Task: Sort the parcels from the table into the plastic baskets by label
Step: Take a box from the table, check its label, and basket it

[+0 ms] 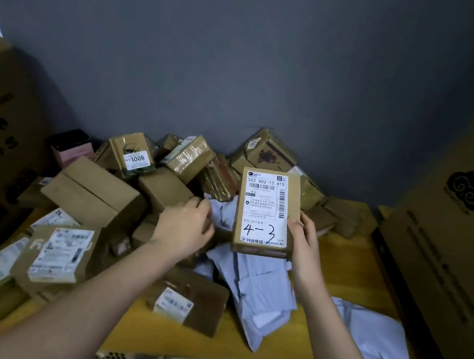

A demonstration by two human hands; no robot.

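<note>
Right hand [303, 237] grips labelled parcel [266, 212], marked 4-3, held above heaped parcels [121, 188]; left hand [187, 224] reaches into heap, grasp indiscernible. Yellow wooden table [341, 259]; dark grey wall [250, 56]; large cartons [465, 233] flanking.

The right hand [302, 240] grips a small brown parcel [266, 212] by its lower right edge, held upright with its white label [265, 207] facing the camera; "4-3" is handwritten on the label's lower part. The left hand [187, 227], fingers curled, reaches into the heap of cardboard parcels [95, 193], touching a brown box [165, 187] just beyond its fingertips. Under and between both hands lie crumpled pale mailer bags [261, 290] on the yellow tabletop [341, 259]. Left of the left hand, a box shows a "1006" sticker [137, 159]. Beyond the right hand stands a large carton [453, 247]
</note>
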